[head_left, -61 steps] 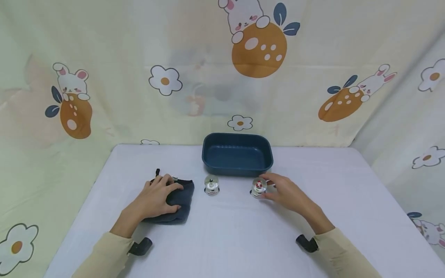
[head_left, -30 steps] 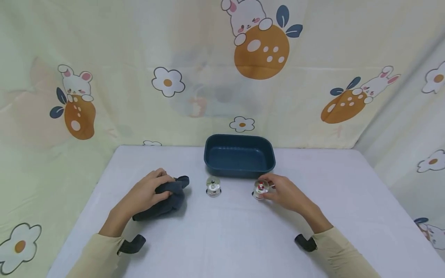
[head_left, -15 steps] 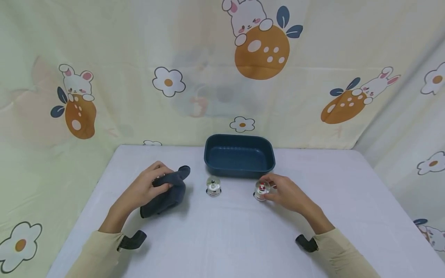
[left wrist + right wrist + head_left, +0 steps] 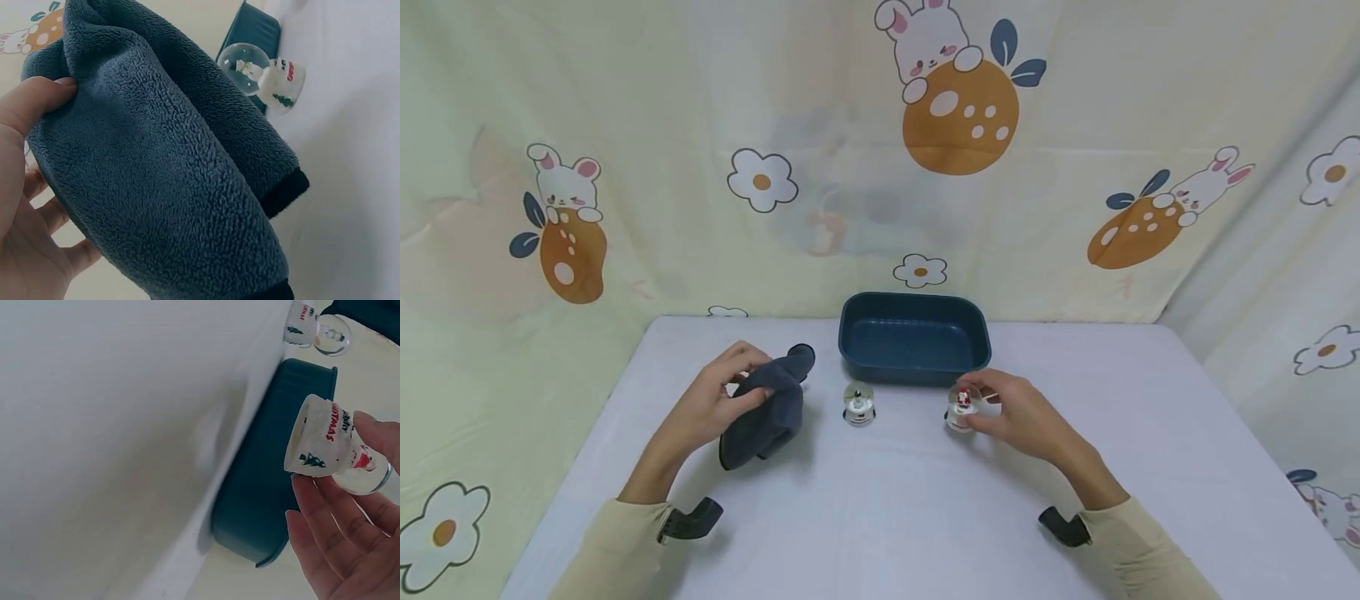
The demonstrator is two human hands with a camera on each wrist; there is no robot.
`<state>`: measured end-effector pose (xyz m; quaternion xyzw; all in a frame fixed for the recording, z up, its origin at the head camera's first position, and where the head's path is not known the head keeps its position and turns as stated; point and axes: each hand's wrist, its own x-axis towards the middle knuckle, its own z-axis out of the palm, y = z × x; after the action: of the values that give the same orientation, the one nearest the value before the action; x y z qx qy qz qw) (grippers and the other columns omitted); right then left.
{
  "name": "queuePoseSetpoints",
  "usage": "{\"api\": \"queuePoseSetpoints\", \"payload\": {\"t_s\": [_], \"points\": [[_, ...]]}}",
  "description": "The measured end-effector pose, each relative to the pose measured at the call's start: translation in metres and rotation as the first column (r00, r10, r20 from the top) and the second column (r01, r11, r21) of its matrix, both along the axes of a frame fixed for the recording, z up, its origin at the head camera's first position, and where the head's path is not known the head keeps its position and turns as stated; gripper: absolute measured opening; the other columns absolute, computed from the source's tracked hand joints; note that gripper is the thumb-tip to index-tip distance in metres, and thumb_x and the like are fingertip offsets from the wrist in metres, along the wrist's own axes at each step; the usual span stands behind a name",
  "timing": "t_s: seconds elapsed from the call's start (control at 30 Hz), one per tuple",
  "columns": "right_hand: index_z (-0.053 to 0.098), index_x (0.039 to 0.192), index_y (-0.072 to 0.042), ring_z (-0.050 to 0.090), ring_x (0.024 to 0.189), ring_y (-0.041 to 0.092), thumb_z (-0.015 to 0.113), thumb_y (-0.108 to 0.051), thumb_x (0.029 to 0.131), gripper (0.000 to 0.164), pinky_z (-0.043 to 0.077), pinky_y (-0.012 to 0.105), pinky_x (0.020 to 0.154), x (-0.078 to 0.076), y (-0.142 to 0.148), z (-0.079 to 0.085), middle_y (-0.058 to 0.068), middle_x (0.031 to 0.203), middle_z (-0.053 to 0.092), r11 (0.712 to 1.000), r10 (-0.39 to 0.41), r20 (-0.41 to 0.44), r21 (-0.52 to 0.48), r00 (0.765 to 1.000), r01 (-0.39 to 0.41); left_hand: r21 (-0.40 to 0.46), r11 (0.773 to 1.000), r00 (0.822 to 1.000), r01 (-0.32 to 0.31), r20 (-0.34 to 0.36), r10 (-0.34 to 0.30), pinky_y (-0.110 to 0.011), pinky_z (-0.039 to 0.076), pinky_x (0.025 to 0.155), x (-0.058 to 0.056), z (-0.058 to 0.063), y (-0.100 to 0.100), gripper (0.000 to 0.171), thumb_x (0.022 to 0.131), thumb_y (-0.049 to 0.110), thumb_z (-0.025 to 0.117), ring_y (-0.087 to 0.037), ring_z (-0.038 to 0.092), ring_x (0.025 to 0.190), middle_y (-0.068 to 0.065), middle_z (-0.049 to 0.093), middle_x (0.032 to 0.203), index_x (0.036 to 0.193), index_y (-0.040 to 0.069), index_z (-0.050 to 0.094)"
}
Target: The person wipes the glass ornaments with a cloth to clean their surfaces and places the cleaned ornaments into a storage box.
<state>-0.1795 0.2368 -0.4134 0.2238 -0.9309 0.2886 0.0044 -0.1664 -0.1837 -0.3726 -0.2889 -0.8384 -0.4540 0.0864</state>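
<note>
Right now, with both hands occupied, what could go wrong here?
1. Slip: the right hand holds the Santa snow globe between thumb and fingertips; a loose grip might drop it.
2. Snag: the left hand pinches the gray-blue cloth, whose loose folds hang near the other snow globe; a swing to the right could topple it.
3. Bump: the blue bin sits just behind the Santa snow globe, so pushing forward may knock them together.

The left sleeve [image 4: 613, 554] and right sleeve [image 4: 1142, 546] are plain beige; a bent black left camera [image 4: 694, 520] and matching right camera [image 4: 1064, 527] jut from them; left hand [image 4: 711, 400] and right hand [image 4: 1019, 410] are bare.
</note>
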Motion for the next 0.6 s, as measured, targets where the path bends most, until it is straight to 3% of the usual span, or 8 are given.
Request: {"api": "queuePoseSetpoints", "payload": {"t_s": [0.27,0.6], "points": [[0.059,0.123,-0.013,0.063,0.096,0.014,0.081,-0.02,0.077,0.052,0.057,0.037,0.083,0.004,-0.007,0.017,-0.005,0.108,0.065,0.991,0.06,-0.037,-0.118,0.998,-0.064,0.091,0.996,1.0,-0.003,0.017,0.002,-0.032,0.05,0.078,0.0,0.003,0.009,0.02,0.087,-0.001,0.066,-0.009,0.054,0.096,-0.002,0.059,0.103,0.104,0.01,0.065],[0.053,0.133,-0.018,0.06,0.094,0.01,0.077,-0.013,0.08,0.059,0.057,0.032,0.081,0.006,-0.015,0.032,-0.008,0.102,0.058,0.982,0.115,-0.136,-0.133,0.984,-0.134,0.12,0.993,1.0,-0.011,0.009,0.01,-0.032,0.049,0.077,0.0,0.009,0.02,0.018,0.088,0.001,0.066,-0.01,0.054,0.094,-0.003,0.059,0.101,0.104,0.009,0.064]]}}
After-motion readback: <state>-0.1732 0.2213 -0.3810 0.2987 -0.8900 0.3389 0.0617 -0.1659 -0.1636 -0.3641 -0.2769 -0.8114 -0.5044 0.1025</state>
